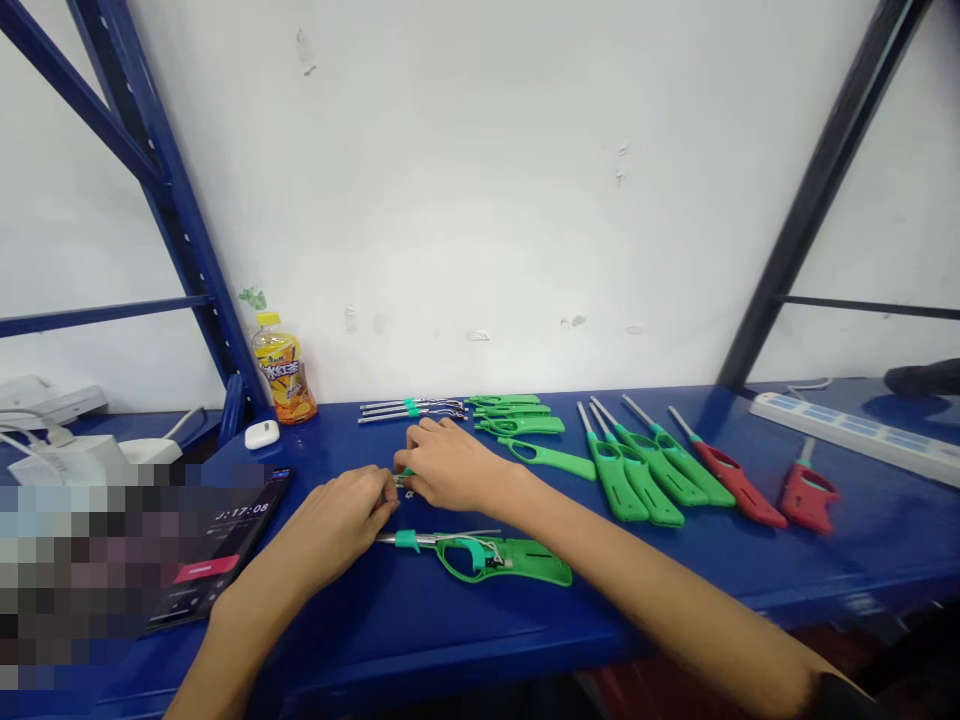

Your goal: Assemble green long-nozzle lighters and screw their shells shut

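My left hand (341,515) and my right hand (454,460) meet near the middle of the table, their fingers closed in a pinch. Between the fingertips shows a small metal part with a green bit (403,480); the fingers cover most of it. Just in front of my hands lies an opened green lighter casing (536,562), with a metal tube (386,539), a teal trigger and thin wires in it. Behind my hands, several metal lighter tubes (382,413) with teal pieces lie side by side. Several green casing halves (517,425) lie to the right of them.
On the right lie several long-necked green lighters (637,485) and two red ones (739,485). A white power strip (855,435) runs behind them. On the left are a phone (225,550), a white earbud case (262,434) and a drink bottle (283,370) beside the blue rack post (187,240).
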A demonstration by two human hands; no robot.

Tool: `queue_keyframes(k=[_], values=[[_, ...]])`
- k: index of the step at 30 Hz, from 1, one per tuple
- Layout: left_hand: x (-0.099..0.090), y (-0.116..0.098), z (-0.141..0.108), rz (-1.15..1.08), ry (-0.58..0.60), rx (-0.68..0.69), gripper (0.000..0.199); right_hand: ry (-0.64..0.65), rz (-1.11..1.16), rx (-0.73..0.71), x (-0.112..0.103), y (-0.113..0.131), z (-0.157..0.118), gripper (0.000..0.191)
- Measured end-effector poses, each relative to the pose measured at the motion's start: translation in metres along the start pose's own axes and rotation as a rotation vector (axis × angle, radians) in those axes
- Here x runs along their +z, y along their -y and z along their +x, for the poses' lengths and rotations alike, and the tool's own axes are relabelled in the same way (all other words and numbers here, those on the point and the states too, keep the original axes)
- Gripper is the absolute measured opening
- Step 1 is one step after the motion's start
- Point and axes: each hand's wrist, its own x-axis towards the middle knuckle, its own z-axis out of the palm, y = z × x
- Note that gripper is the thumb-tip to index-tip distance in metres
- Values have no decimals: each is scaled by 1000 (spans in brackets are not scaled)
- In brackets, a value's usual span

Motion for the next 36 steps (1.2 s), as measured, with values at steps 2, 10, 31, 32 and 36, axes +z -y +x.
queue_keyframes(k=[2, 10, 31, 32, 36], values=[[-4, -1, 0, 2, -23, -7, 21, 6, 3, -1, 13, -1, 7, 17], [-30, 10, -5, -71, -154, -19, 17, -43, 97, 32, 28, 1, 2, 19], [-24, -44, -16, -487, -433, 304, 14, -174, 1849, 539, -25, 17, -94, 45], [-24, -46, -17, -484, -452, 332, 13, -188, 1832, 555, -25, 17, -93, 45], [-25, -51, -18, -457, -469, 391, 13, -304, 1639, 591, -27, 21, -90, 38]])
